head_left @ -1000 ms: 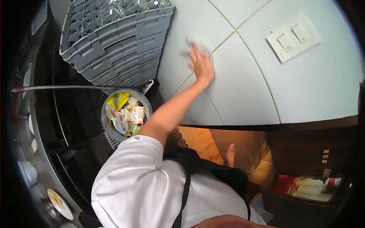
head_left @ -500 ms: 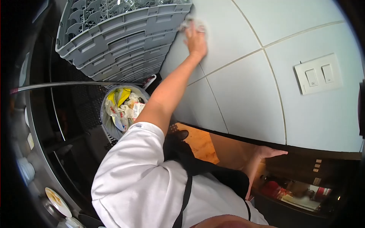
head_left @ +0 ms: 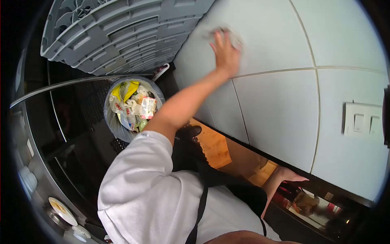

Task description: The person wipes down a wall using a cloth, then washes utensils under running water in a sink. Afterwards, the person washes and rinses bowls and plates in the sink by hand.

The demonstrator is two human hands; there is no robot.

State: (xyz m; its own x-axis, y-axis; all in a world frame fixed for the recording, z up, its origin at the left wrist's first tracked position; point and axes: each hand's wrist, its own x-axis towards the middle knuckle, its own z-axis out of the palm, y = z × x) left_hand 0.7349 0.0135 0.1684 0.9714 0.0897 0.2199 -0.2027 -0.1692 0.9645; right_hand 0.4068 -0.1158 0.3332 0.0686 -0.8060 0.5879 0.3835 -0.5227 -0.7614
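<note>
A thin whitish-grey cloth (head_left: 235,40), blurred by motion, lies against the pale tiled wall (head_left: 276,105). My left hand (head_left: 226,55) presses it there, arm stretched out and fingers partly spread over it. Below and to the right, my right hand (head_left: 290,175) is at the dark lower edge of the tiles, its visible fingers extended and nothing seen in it. The edge hides part of that hand.
Stacked grey racks (head_left: 134,32) stand at the upper left beside the wall. Under them is a lined bin (head_left: 109,118) full of rubbish, with a metal bar (head_left: 61,84) nearby. A light switch plate (head_left: 361,118) is at the right, a plate of food (head_left: 63,210) at the lower left.
My left hand has moved with the cloth across the tiles, first toward the racks, then back away from them. My right hand has come to the wall's lower edge. The view has shifted.
</note>
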